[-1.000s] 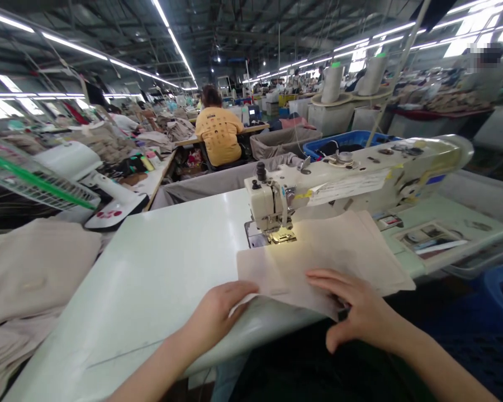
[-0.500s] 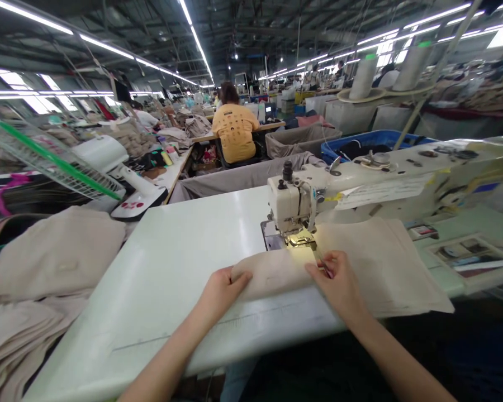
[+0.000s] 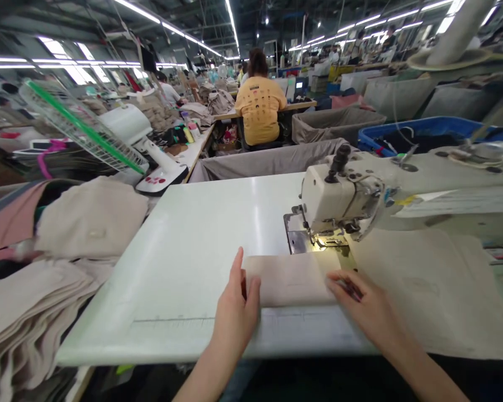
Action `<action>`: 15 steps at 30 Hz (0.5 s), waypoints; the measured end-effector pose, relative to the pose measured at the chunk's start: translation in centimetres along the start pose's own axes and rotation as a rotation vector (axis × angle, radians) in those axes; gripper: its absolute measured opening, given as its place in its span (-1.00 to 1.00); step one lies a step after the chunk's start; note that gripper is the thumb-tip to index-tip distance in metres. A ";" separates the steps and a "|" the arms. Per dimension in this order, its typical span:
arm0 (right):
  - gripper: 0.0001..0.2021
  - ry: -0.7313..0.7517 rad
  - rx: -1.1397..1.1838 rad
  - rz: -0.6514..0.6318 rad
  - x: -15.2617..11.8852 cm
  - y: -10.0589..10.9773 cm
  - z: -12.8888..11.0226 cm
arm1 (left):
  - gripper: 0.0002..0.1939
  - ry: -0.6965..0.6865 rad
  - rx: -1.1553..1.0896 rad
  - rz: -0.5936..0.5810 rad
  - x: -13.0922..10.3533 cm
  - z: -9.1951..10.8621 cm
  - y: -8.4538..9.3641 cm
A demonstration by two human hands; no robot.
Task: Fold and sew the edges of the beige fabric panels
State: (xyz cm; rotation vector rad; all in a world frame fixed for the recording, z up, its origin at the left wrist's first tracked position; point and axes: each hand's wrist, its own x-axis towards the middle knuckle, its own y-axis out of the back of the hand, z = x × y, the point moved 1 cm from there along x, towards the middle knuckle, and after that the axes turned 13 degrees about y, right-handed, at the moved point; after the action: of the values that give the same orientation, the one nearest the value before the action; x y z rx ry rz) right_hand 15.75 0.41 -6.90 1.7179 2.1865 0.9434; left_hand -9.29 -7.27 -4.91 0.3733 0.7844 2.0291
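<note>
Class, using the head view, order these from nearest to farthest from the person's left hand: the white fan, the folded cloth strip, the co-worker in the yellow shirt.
1. Folded cloth strip: touching the left hand, just right of it.
2. White fan: back left, past the table's edge.
3. Co-worker in the yellow shirt: far behind, seated at another table.

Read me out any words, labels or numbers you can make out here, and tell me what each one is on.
None can be read.
Paper label on the sewing machine arm: print too blurred.
Yellow shirt back: dark marks, too small.
Fan base: red marks, too small.
Ruled line on the table edge: tick marks, no readable numbers.
</note>
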 end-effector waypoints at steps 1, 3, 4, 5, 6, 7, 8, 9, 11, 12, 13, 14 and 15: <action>-0.72 0.009 -0.011 0.005 -0.1 0.0 0.1 | -0.42 -0.035 -0.003 0.003 -0.2 -0.2 0.0; -0.71 0.035 -0.033 0.014 -0.2 0.1 0.3 | -0.56 -0.134 -0.012 -0.007 -0.4 -0.3 0.1; -0.71 0.053 -0.044 0.016 -0.2 0.1 0.5 | -0.63 -0.181 -0.011 -0.024 -0.4 -0.4 0.1; -0.71 0.073 -0.055 0.011 -0.3 0.1 0.6 | -0.67 -0.218 -0.006 -0.045 -0.4 -0.4 0.2; -0.71 0.090 -0.065 0.003 -0.3 0.1 0.7 | -0.67 -0.239 0.003 -0.065 -0.4 -0.4 0.2; -0.71 0.102 -0.074 -0.005 -0.4 0.1 0.7 | -0.67 -0.245 0.016 -0.080 -0.4 -0.4 0.2; -0.71 0.109 -0.080 -0.007 -0.5 0.1 0.8 | -0.68 -0.238 0.029 -0.087 -0.4 -0.4 0.3; -0.71 0.111 -0.085 -0.007 -0.6 0.1 0.9 | -0.69 -0.225 0.040 -0.083 -0.4 -0.4 0.3; -0.70 0.105 -0.096 -0.008 -0.8 0.1 0.9 | -0.71 -0.202 0.041 -0.068 -0.5 -0.3 0.3; -0.70 0.105 -0.103 -0.008 -0.9 0.1 0.9 | -0.73 -0.194 0.036 -0.064 -0.6 -0.3 0.4; -0.69 0.110 -0.109 -0.008 -1.0 0.2 0.9 | -0.74 -0.188 0.028 -0.062 -0.6 -0.3 0.4; -0.68 0.116 -0.116 -0.009 -1.1 0.2 0.9 | -0.75 -0.181 0.020 -0.063 -0.6 -0.3 0.4; -0.68 0.122 -0.122 -0.009 -1.1 0.3 0.8 | -0.76 -0.174 0.012 -0.062 -0.6 -0.3 0.4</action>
State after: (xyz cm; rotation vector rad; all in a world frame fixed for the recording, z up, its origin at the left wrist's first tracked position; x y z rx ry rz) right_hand 16.72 -0.28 -7.64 1.6339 2.1577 1.1830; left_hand -9.42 -8.05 -4.85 0.5193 0.6927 1.9059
